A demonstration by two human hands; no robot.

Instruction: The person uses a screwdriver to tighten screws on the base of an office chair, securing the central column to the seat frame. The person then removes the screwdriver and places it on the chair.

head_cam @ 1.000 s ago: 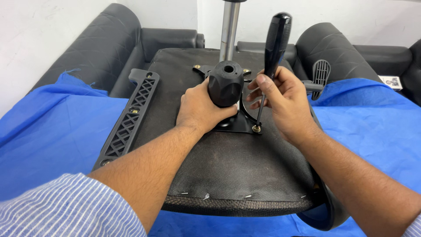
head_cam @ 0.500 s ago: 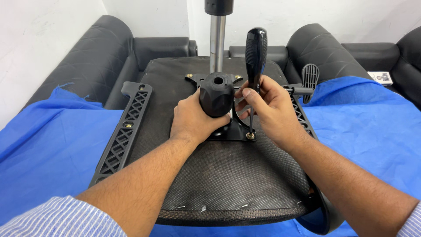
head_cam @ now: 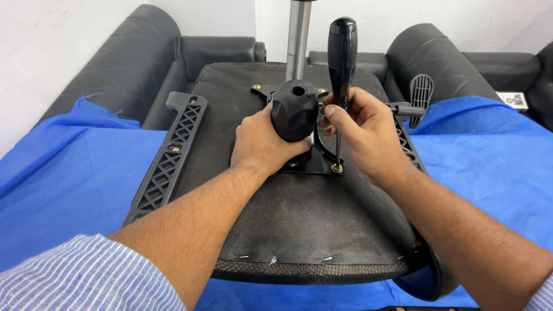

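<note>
The right hand point(head_cam: 368, 135) has its grip closed around a black-handled screwdriver point(head_cam: 341, 52), fingers pinching low on the shaft while the handle stands upright above them. The tip sits in a brass-coloured screw point(head_cam: 336, 169) at the near right corner of the black mounting plate point(head_cam: 308, 167). The left hand point(head_cam: 262, 144) is wrapped against a faceted black knob point(head_cam: 295, 109), its grip shut on the knob's side, steadying the mechanism.

Compared with a second ago, the screwdriver handle stands straighter, now close to vertical over the screw, and the fingers have shifted down the shaft; that suggests the tool is being turned or re-seated, though whether the screw itself has risen or sunk is too small to tell.

The plate is fixed to the underside of an upturned chair seat point(head_cam: 299, 230), with a chrome column point(head_cam: 298, 34) rising behind the knob. Black lattice armrest brackets point(head_cam: 167, 161) flank the seat, which lies on blue cloth point(head_cam: 69, 173) spread over a black sofa point(head_cam: 132, 52).
</note>
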